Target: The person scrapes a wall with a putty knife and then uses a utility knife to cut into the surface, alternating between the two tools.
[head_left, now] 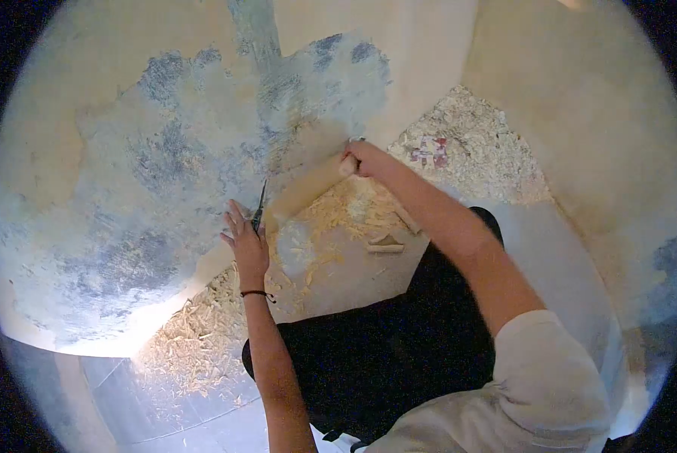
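My left hand is against the patchy blue-grey wall, several fingers spread to the left. At its thumb side it holds a thin, dark, pointed tool, with the tip directed upward. Farther right and higher up, my right hand is closed in a fist by the wall. A rounded tan end shows at the fist; the rest of what it grips is hidden. Between both hands runs a smooth tan band along the wall's lower part, above yellowish shavings.
A curled tan piece lies on the floor before my dark-clothed leg. More shavings are heaped at lower left. Pale crumbled flakes with a red-and-white scrap lie at upper right. Another curved wall stands on the right.
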Action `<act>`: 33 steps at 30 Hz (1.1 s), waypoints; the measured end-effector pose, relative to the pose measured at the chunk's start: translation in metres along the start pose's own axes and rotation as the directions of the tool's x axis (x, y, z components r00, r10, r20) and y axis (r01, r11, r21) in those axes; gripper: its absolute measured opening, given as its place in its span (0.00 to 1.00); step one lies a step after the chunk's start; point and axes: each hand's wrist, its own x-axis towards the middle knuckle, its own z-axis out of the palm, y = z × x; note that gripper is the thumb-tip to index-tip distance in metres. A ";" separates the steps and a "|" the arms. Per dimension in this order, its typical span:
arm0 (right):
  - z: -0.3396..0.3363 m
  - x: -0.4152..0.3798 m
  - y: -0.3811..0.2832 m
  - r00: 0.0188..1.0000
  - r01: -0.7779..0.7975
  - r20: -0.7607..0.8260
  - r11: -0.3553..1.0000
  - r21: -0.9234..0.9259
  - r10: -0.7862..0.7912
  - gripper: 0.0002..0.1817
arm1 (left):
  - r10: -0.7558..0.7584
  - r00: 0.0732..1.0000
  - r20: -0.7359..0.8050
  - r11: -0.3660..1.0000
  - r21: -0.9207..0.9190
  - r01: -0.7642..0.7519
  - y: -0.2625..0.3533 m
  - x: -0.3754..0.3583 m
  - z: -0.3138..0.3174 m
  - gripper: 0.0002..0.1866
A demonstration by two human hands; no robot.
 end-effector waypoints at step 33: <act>-0.067 -0.001 0.019 0.831 0.467 0.487 -0.136 -0.873 -0.269 0.18 | 0.068 0.996 0.055 0.996 0.045 -0.071 0.004 -0.009 0.025 0.21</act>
